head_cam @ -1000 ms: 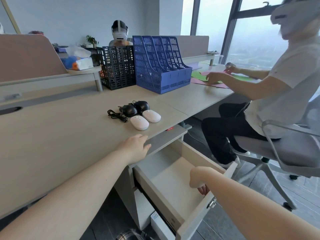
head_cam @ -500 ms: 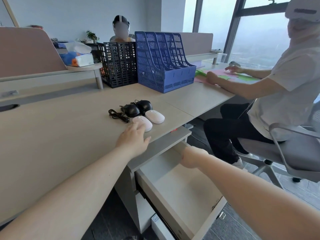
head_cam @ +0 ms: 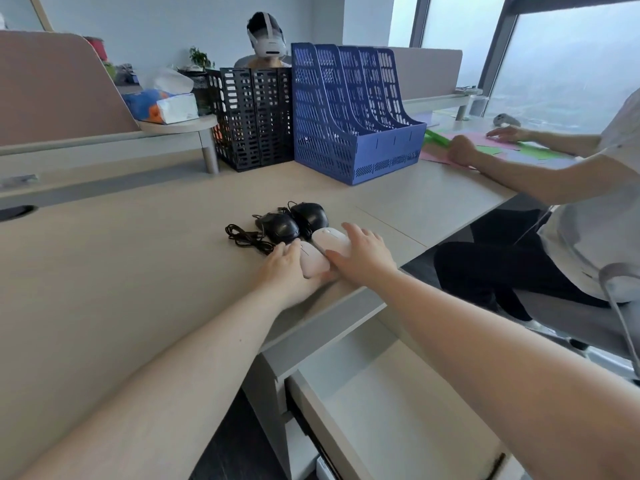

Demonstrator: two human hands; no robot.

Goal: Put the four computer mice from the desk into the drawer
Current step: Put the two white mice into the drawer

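Observation:
Two white mice and two black wired mice lie grouped near the desk's (head_cam: 138,271) front edge. My left hand (head_cam: 287,271) grips the nearer white mouse (head_cam: 313,262) from its left side, thumb under its near end. My right hand (head_cam: 367,258) wraps the farther white mouse (head_cam: 329,238) from the right. Both white mice rest on the desk. Just behind them sit the left black mouse (head_cam: 278,228) and the right black mouse (head_cam: 310,216), with a coiled black cable (head_cam: 242,237) to their left. Below the desk edge the drawer (head_cam: 374,403) stands pulled out with nothing visible in it.
A blue file rack (head_cam: 349,112) and a black file rack (head_cam: 252,116) stand at the back of the desk. A seated person (head_cam: 588,209) works with coloured paper on the right, close to the drawer. Another person with a headset sits behind the racks.
My right hand has left the drawer and come up onto the farther white mouse. My left hand has slid forward from the desk edge onto the nearer white mouse.

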